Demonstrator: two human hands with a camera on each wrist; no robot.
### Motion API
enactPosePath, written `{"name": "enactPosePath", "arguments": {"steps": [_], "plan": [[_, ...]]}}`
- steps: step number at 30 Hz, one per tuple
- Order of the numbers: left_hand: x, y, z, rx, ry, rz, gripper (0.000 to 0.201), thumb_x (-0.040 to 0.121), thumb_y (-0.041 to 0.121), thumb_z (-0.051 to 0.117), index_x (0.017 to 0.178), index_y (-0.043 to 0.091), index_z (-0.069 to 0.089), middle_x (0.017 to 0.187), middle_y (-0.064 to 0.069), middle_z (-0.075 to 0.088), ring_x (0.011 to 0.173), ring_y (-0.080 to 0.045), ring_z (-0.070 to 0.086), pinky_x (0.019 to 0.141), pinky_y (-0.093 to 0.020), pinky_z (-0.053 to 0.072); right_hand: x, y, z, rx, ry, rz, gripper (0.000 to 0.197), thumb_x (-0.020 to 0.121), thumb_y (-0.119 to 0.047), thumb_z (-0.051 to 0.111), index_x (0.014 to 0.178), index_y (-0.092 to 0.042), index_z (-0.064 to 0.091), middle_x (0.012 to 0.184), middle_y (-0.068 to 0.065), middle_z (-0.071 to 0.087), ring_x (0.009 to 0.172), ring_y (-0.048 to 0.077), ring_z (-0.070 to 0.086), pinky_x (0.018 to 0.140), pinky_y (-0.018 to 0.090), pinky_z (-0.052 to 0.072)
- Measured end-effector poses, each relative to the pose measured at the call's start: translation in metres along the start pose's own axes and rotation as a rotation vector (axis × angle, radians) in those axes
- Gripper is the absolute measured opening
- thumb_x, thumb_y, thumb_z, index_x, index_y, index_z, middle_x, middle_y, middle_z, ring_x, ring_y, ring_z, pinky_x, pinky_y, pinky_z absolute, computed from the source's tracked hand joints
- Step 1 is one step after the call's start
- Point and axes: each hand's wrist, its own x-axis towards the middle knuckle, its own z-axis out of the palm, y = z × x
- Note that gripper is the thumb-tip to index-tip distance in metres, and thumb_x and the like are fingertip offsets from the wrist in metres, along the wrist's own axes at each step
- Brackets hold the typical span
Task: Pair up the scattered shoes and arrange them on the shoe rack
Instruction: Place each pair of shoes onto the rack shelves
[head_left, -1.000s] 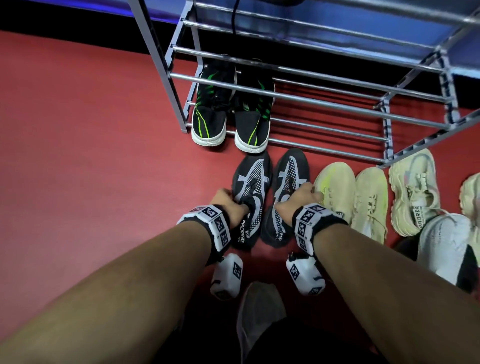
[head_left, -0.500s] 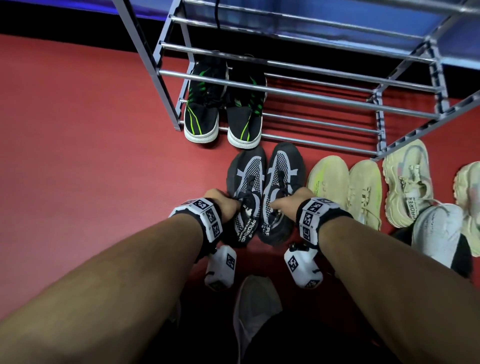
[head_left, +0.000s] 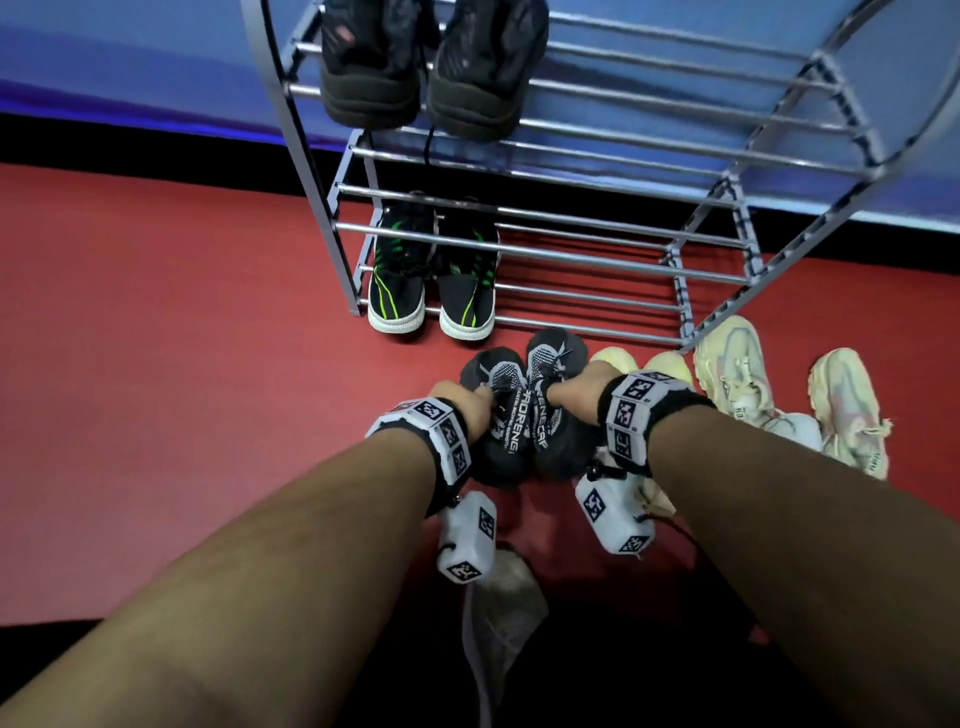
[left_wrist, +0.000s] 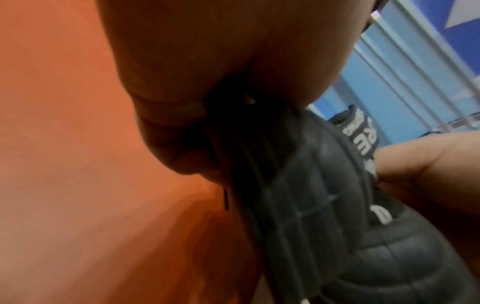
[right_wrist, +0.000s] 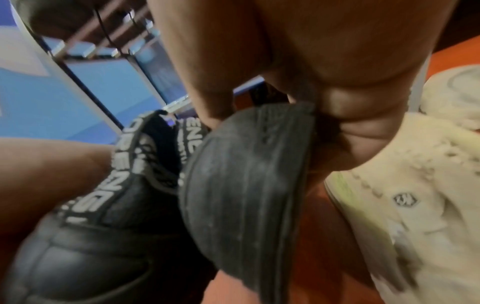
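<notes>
Two black-and-white knit shoes are held side by side, lifted off the red floor in front of the shoe rack (head_left: 519, 249). My left hand (head_left: 467, 397) grips the left shoe (head_left: 498, 374) near its collar; its black ribbed sole (left_wrist: 298, 205) fills the left wrist view under my curled fingers (left_wrist: 182, 160). My right hand (head_left: 571, 389) grips the right shoe (head_left: 550, 348); its heel and sole (right_wrist: 246, 185) hang from my fingers (right_wrist: 345, 127) in the right wrist view, with the other black shoe (right_wrist: 103, 205) beside it.
A black-and-green pair (head_left: 431, 280) stands on the rack's bottom shelf at the left, and a dark pair (head_left: 431, 67) on an upper shelf. Cream shoes (head_left: 727, 374) and pale yellow ones (head_left: 665, 364) lie on the floor to the right. The rack's right half holds nothing.
Both hands have lifted the black-and-white pair off the floor and brought the shoes together, heels toward me. The head view has tilted up, showing the rack's upper shelf.
</notes>
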Motion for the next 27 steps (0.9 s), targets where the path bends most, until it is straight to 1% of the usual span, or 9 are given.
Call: {"name": "enactPosePath", "arguments": {"steps": [2, 5, 9, 11, 15, 20, 22, 24, 27], "plan": [[-0.017, 0.018, -0.007, -0.001, -0.003, 0.065, 0.047, 0.087, 0.043, 0.056, 0.106, 0.001, 0.066, 0.102, -0.015, 0.07, 0.097, -0.032, 0.066, 0.095, -0.039, 0.05, -0.025, -0.009, -0.022, -0.026, 0.002, -0.008, 0.022, 0.069, -0.028, 0.073, 0.078, -0.012, 0.061, 0.083, 0.005, 0.068, 0.081, 0.023, 0.067, 0.081, 0.035, 0.058], [-0.043, 0.04, -0.016, -0.036, -0.026, 0.176, 0.036, 0.087, 0.038, 0.06, 0.103, 0.006, 0.066, 0.105, -0.013, 0.069, 0.098, -0.031, 0.066, 0.094, -0.038, 0.051, -0.056, -0.018, -0.047, -0.03, 0.034, -0.037, 0.026, 0.074, -0.028, 0.073, 0.09, -0.008, 0.064, 0.077, 0.003, 0.063, 0.074, 0.021, 0.059, 0.069, 0.029, 0.049], [-0.077, 0.058, -0.034, -0.013, -0.027, 0.25, 0.028, 0.076, 0.038, 0.065, 0.075, 0.01, 0.06, 0.075, -0.006, 0.067, 0.074, -0.025, 0.066, 0.079, -0.033, 0.055, -0.095, -0.02, -0.064, 0.013, 0.15, -0.054, 0.022, 0.074, -0.031, 0.066, 0.078, -0.01, 0.063, 0.076, 0.004, 0.067, 0.07, 0.022, 0.064, 0.069, 0.03, 0.054], [-0.094, 0.065, -0.044, -0.036, -0.023, 0.253, 0.028, 0.072, 0.037, 0.066, 0.07, 0.01, 0.057, 0.075, -0.009, 0.068, 0.075, -0.028, 0.068, 0.08, -0.039, 0.058, -0.114, -0.019, -0.072, 0.066, 0.192, -0.068, 0.021, 0.071, -0.03, 0.066, 0.075, -0.009, 0.061, 0.071, 0.006, 0.066, 0.061, 0.021, 0.061, 0.06, 0.029, 0.051], [-0.118, 0.081, -0.063, -0.104, -0.017, 0.287, 0.033, 0.062, 0.04, 0.066, 0.07, 0.01, 0.056, 0.082, -0.012, 0.07, 0.079, -0.03, 0.07, 0.084, -0.043, 0.058, -0.133, -0.014, -0.092, 0.131, 0.301, -0.121, 0.022, 0.057, -0.034, 0.062, 0.058, -0.015, 0.052, 0.059, 0.005, 0.058, 0.059, 0.026, 0.058, 0.059, 0.033, 0.048], [-0.144, 0.106, -0.083, -0.174, -0.037, 0.351, 0.022, 0.064, 0.025, 0.07, 0.073, 0.006, 0.063, 0.079, -0.012, 0.072, 0.077, -0.028, 0.071, 0.082, -0.042, 0.059, -0.162, -0.017, -0.118, 0.215, 0.383, -0.209, 0.027, 0.077, -0.015, 0.061, 0.056, -0.014, 0.044, 0.055, 0.005, 0.047, 0.057, 0.023, 0.048, 0.058, 0.03, 0.041], [-0.153, 0.113, -0.093, -0.188, -0.068, 0.375, 0.026, 0.061, 0.02, 0.076, 0.078, 0.003, 0.067, 0.076, -0.013, 0.072, 0.071, -0.027, 0.071, 0.072, -0.038, 0.059, -0.167, -0.022, -0.128, 0.218, 0.401, -0.244, 0.03, 0.078, -0.012, 0.06, 0.055, -0.015, 0.041, 0.054, 0.005, 0.044, 0.057, 0.023, 0.045, 0.058, 0.03, 0.038], [-0.157, 0.115, -0.103, -0.206, -0.063, 0.384, 0.019, 0.068, 0.01, 0.074, 0.082, 0.001, 0.065, 0.075, -0.014, 0.07, 0.065, -0.025, 0.068, 0.063, -0.032, 0.056, -0.166, -0.03, -0.136, 0.233, 0.411, -0.285, 0.032, 0.078, -0.009, 0.058, 0.054, -0.016, 0.038, 0.051, 0.004, 0.039, 0.053, 0.022, 0.039, 0.056, 0.029, 0.034], [-0.153, 0.108, -0.112, -0.222, -0.065, 0.37, 0.024, 0.067, 0.007, 0.073, 0.086, -0.005, 0.066, 0.074, -0.017, 0.07, 0.067, -0.029, 0.069, 0.07, -0.04, 0.059, -0.159, -0.033, -0.129, 0.251, 0.418, -0.326, 0.034, 0.077, -0.008, 0.056, 0.052, -0.019, 0.035, 0.051, 0.003, 0.032, 0.052, 0.02, 0.031, 0.054, 0.027, 0.027]]}}
